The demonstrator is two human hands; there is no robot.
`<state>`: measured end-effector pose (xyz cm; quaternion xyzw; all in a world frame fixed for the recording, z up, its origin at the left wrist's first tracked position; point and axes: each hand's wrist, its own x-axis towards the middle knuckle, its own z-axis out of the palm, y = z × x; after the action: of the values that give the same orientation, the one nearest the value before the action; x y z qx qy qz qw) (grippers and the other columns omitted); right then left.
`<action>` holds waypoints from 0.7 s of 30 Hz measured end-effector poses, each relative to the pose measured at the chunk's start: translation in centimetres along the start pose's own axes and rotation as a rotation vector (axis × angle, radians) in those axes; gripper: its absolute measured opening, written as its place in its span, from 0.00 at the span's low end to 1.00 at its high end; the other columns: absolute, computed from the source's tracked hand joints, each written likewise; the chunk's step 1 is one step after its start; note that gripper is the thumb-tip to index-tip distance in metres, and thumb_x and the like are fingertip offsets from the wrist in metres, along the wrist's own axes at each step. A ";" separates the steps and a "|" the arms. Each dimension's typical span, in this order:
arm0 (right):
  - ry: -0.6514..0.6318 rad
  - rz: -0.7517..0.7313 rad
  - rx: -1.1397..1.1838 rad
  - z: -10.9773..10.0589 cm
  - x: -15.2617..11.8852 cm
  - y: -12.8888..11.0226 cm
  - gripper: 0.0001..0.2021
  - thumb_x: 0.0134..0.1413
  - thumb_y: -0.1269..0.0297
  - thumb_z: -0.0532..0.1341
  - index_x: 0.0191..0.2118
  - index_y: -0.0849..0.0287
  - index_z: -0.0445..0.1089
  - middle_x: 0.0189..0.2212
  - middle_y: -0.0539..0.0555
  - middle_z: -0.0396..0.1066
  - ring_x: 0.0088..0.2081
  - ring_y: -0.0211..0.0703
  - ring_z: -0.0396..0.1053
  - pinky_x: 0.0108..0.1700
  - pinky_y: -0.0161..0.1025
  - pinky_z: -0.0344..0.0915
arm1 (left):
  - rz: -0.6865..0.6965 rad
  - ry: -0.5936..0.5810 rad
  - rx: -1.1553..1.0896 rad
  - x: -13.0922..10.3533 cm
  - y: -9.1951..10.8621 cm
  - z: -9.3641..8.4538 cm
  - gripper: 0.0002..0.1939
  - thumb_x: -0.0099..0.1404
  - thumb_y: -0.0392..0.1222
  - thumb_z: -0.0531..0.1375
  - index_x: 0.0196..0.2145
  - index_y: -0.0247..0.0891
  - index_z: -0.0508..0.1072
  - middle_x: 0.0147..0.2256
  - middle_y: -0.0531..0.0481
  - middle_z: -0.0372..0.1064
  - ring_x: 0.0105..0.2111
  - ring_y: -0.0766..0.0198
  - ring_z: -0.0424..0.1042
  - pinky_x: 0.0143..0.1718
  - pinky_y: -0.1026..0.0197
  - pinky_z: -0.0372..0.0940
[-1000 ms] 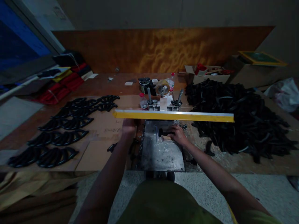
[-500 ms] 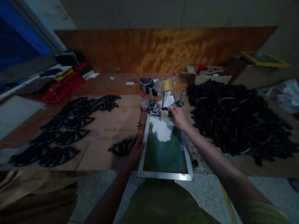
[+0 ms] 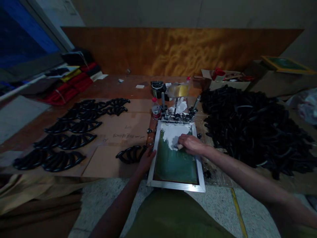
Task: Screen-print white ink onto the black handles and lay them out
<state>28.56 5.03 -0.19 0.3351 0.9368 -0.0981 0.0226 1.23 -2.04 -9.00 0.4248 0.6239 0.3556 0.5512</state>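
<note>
A metal-framed screen [image 3: 176, 185] with green mesh lies in front of me, its far end at a clamp fixture [image 3: 178, 116]. White paste [image 3: 170, 132] covers the upper part of the mesh. My right hand [image 3: 190, 143] is closed on a small pale scraper [image 3: 178, 145] at the lower right edge of the paste. At the frame's left edge rests my left hand [image 3: 148, 158]; its fingers are partly hidden by shadow and the frame. Just left of it, curved black pieces [image 3: 130, 154] lie on cardboard.
Rows of curved black pieces [image 3: 63, 160] lie on the left. A large heap of black pieces [image 3: 250, 129] covers the right. Behind the screen stand a red-capped bottle [image 3: 156, 110], a black tub [image 3: 158, 89] and a tape roll [image 3: 179, 90].
My right hand has moved from the screen's far end towards me, and the scraper is now in it at the paste's edge. My left hand has stayed at the frame's left side.
</note>
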 end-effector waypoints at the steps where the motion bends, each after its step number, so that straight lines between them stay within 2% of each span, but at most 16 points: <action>1: 0.032 0.036 0.014 -0.1 0.3 0.1 0.08 0.48 0.76 0.58 0.36 0.61 0.70 0.36 0.58 0.71 0.42 0.48 0.65 0.44 0.39 0.60 | 0.009 0.005 0.010 -0.1 0.1 0.0 0.37 0.60 0.58 0.60 0.61 0.34 0.64 0.48 0.40 0.75 0.47 0.51 0.74 0.48 0.53 0.68; 4: 0.188 0.159 -0.017 1.0 1.0 -0.1 0.07 0.53 0.75 0.56 0.36 0.62 0.70 0.36 0.59 0.70 0.42 0.49 0.64 0.43 0.40 0.60 | 0.007 0.003 0.022 -0.2 0.6 -0.1 0.36 0.61 0.57 0.59 0.61 0.34 0.63 0.46 0.41 0.76 0.45 0.53 0.75 0.46 0.53 0.69; 6: 0.242 0.121 -0.041 2.3 0.5 -0.7 0.09 0.53 0.76 0.55 0.38 0.64 0.70 0.37 0.61 0.70 0.42 0.50 0.63 0.44 0.42 0.59 | -0.001 0.004 0.020 -0.3 0.8 -0.2 0.36 0.61 0.55 0.59 0.61 0.33 0.62 0.44 0.41 0.76 0.43 0.54 0.75 0.44 0.54 0.69; 9: 0.237 0.020 0.010 3.2 -0.6 -1.2 0.11 0.51 0.77 0.56 0.39 0.63 0.71 0.36 0.61 0.70 0.42 0.49 0.63 0.45 0.41 0.59 | -0.002 0.010 0.025 -0.3 1.1 -0.2 0.34 0.62 0.53 0.59 0.62 0.34 0.62 0.43 0.42 0.77 0.42 0.56 0.76 0.43 0.56 0.69; 11: 0.236 0.059 0.059 2.4 -0.4 -0.7 0.10 0.52 0.75 0.57 0.40 0.62 0.71 0.36 0.59 0.70 0.41 0.48 0.64 0.44 0.40 0.59 | -0.010 -0.005 0.031 -0.5 1.6 -0.3 0.34 0.63 0.52 0.58 0.62 0.34 0.61 0.43 0.43 0.77 0.40 0.56 0.76 0.42 0.56 0.70; 13: 0.249 0.158 0.081 0.8 0.8 0.5 0.13 0.55 0.70 0.58 0.47 0.60 0.71 0.38 0.57 0.71 0.42 0.47 0.66 0.43 0.38 0.60 | 0.005 -0.019 0.057 -0.9 2.4 -0.6 0.33 0.63 0.52 0.57 0.62 0.34 0.62 0.43 0.42 0.77 0.41 0.55 0.76 0.43 0.54 0.70; 15: 0.273 0.288 0.073 -1.0 2.6 2.0 0.21 0.58 0.66 0.59 0.58 0.56 0.65 0.41 0.57 0.72 0.44 0.48 0.67 0.42 0.37 0.60 | 0.047 -0.007 0.106 -1.3 3.7 -1.0 0.31 0.63 0.52 0.58 0.60 0.35 0.65 0.47 0.42 0.76 0.47 0.52 0.74 0.48 0.53 0.68; 17: 0.307 0.410 0.043 -2.6 3.7 3.8 0.28 0.59 0.62 0.60 0.65 0.53 0.58 0.44 0.57 0.73 0.43 0.48 0.69 0.41 0.37 0.61 | 0.091 0.029 0.145 -1.7 5.2 -1.6 0.28 0.63 0.54 0.56 0.57 0.37 0.70 0.52 0.43 0.73 0.53 0.51 0.70 0.54 0.53 0.64; 19: 0.392 0.517 0.025 -3.7 3.4 5.8 0.29 0.60 0.61 0.59 0.66 0.52 0.56 0.46 0.57 0.73 0.43 0.49 0.70 0.40 0.37 0.62 | 0.132 0.051 0.161 -1.7 6.8 -2.1 0.26 0.65 0.57 0.53 0.52 0.40 0.74 0.54 0.46 0.71 0.56 0.52 0.67 0.58 0.51 0.61; 21: 0.521 0.646 0.051 -3.8 1.8 7.8 0.24 0.61 0.63 0.58 0.62 0.55 0.62 0.45 0.58 0.75 0.41 0.47 0.72 0.40 0.36 0.63 | 0.186 0.063 0.135 -1.3 8.5 -2.3 0.27 0.66 0.61 0.49 0.47 0.41 0.77 0.51 0.47 0.73 0.54 0.52 0.69 0.57 0.51 0.61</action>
<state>32.19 12.78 1.99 0.6258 0.7551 -0.0212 -0.1942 0.13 0.07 -0.46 0.5054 0.6215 0.3756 0.4660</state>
